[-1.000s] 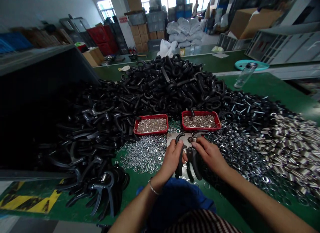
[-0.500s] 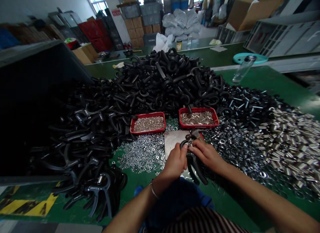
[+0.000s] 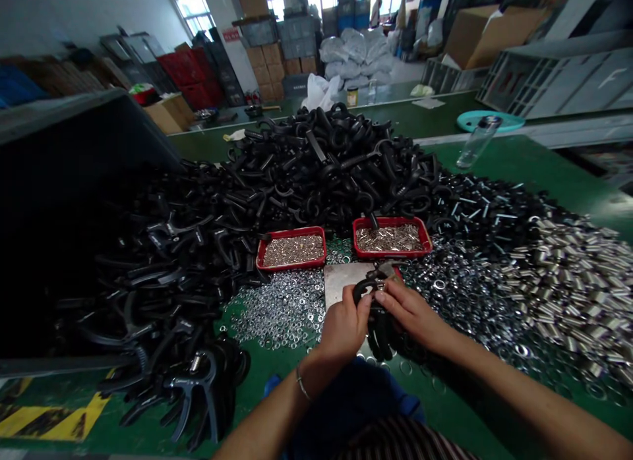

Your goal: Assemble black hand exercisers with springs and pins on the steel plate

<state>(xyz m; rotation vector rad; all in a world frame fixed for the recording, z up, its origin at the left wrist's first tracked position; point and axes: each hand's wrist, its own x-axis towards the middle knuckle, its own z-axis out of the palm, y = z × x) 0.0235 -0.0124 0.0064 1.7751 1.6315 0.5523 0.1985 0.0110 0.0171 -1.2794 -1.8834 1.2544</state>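
Both hands are closed on one black spring clamp (image 3: 380, 336) above the near edge of a metal plate (image 3: 341, 280). My left hand (image 3: 343, 325) grips its curved jaw from the left. My right hand (image 3: 414, 313) pinches the clamp from the right, near the pivot, where a small bit of shiny metal shows between the fingertips. The clamp's handles point down toward my body. Just behind the fingers lies what looks like a hammer head (image 3: 388, 269), partly hidden.
Two red trays (image 3: 291, 265) of small metal pins stand behind the plate. Loose washers and nuts (image 3: 281, 308) spread left, rings (image 3: 455, 288) and metal sleeves (image 3: 578, 282) right. Black clamp parts (image 3: 316, 163) are heaped behind, finished-looking clamps (image 3: 198, 381) at left. A clear bottle (image 3: 479, 142) stands at back right.
The clamp's two handles, spread apart before, now sit closer together. Both hands stay on the clamp, with the fingers slightly shifted. The view has tilted a little.
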